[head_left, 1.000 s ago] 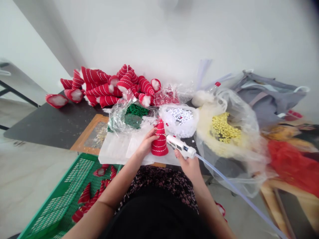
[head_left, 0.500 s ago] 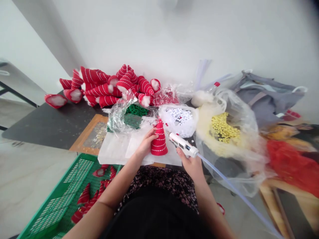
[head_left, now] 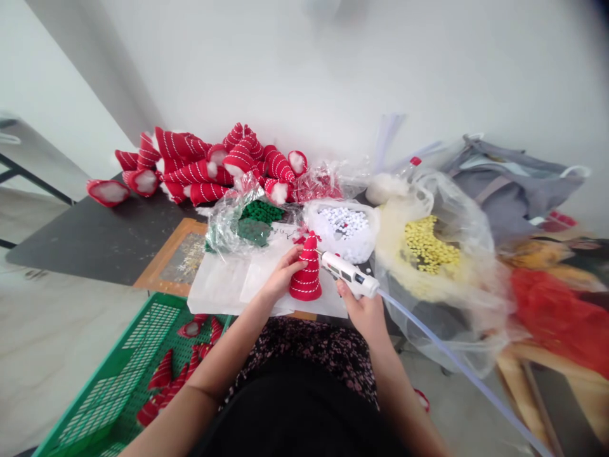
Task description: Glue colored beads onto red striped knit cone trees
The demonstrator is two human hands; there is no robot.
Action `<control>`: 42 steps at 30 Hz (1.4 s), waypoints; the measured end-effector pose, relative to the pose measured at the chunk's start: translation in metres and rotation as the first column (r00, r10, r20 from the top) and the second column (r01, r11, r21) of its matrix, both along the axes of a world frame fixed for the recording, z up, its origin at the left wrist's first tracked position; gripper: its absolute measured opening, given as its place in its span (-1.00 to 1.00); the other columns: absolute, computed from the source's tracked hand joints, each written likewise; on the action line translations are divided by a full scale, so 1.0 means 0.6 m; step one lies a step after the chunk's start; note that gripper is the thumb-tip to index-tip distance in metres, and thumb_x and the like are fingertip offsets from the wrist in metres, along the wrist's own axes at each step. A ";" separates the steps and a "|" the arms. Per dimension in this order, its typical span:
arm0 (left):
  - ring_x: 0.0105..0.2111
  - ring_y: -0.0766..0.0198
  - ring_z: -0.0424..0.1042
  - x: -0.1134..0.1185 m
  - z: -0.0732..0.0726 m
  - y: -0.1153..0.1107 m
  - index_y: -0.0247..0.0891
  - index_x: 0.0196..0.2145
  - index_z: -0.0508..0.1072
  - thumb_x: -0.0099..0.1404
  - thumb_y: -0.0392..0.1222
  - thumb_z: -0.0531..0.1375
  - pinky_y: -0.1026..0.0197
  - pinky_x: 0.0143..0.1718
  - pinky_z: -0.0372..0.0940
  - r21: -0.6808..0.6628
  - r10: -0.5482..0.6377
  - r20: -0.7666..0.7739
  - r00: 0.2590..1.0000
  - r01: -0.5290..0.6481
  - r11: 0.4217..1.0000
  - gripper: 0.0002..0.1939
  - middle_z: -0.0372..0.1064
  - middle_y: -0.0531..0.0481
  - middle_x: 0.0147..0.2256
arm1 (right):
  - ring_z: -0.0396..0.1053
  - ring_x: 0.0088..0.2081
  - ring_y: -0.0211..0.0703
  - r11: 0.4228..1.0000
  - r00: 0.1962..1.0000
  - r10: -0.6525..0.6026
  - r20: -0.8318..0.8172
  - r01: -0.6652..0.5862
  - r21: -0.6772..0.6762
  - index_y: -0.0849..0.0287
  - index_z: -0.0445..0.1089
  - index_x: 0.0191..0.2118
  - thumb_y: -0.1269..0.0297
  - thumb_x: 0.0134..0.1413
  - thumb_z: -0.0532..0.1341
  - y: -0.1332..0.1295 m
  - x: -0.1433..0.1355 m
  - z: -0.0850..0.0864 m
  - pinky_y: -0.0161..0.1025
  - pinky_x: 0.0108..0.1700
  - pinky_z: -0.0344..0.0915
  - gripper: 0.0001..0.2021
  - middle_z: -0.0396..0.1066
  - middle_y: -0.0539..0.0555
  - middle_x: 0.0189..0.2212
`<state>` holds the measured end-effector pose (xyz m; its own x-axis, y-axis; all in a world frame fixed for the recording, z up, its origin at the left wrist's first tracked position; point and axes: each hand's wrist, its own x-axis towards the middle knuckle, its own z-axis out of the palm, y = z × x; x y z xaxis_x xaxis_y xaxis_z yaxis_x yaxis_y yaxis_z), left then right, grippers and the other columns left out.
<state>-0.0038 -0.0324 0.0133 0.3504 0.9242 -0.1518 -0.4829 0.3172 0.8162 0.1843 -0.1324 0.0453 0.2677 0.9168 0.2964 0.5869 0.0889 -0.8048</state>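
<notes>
My left hand [head_left: 283, 277] is closed on the left side of a red fabric cone [head_left: 306, 279] wound with white twisted cord, which stands upright on white paper [head_left: 223, 285]. In my right hand [head_left: 365, 312] is a white glue gun [head_left: 349, 273], a long translucent glue stick [head_left: 457, 358] trailing from its back end. The gun's nozzle is at the cone's upper right side; whether it touches I cannot tell. Just behind the cone lie bags of green pom-poms [head_left: 261, 211] and white pom-poms [head_left: 343, 222].
A heap of red cones [head_left: 190, 171] covers the back left of the dark table [head_left: 71, 235]. At right are a bag of yellow pom-poms [head_left: 431, 244], a grey bag [head_left: 509, 184] and red cloth [head_left: 561, 317]. A green basket [head_left: 102, 362] with more cones stands below left.
The cone's tip has tilted slightly to the right in my left hand. The glue gun's nozzle has come closer to the cone's upper side.
</notes>
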 end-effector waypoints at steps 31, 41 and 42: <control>-0.23 0.10 0.56 -0.064 -0.017 0.046 -0.21 -0.11 0.56 -0.03 -0.17 0.50 0.08 -0.07 0.37 -0.099 0.271 0.056 0.961 -0.265 0.959 -0.51 0.59 0.00 -0.24 | 0.52 -0.32 -0.09 0.796 0.749 0.547 0.374 -0.327 -0.509 0.15 0.57 -0.31 0.53 0.01 0.43 0.214 -0.011 -0.003 -0.30 -0.28 0.24 -0.85 0.60 0.02 -0.40; -0.28 0.13 0.55 -0.061 -0.021 0.044 -0.22 -0.15 0.60 -0.07 -0.22 0.51 0.12 -0.13 0.37 -0.159 0.278 0.106 0.955 -0.259 0.953 -0.54 0.61 0.01 -0.27 | 0.54 -0.26 -0.04 0.838 0.768 0.524 0.368 -0.387 -0.385 0.15 0.62 -0.25 0.47 0.17 0.37 0.251 -0.006 -0.037 -0.21 -0.13 0.34 -0.90 0.64 0.12 -0.26; -0.29 0.14 0.55 -0.061 -0.021 0.044 -0.22 -0.16 0.60 -0.08 -0.22 0.51 0.12 -0.14 0.37 -0.163 0.274 0.106 0.956 -0.255 0.953 -0.53 0.61 0.01 -0.27 | 0.54 -0.26 -0.05 0.833 0.764 0.536 0.359 -0.407 -0.375 0.14 0.61 -0.29 0.49 0.16 0.36 0.253 -0.006 -0.039 -0.21 -0.13 0.35 -0.89 0.65 0.10 -0.27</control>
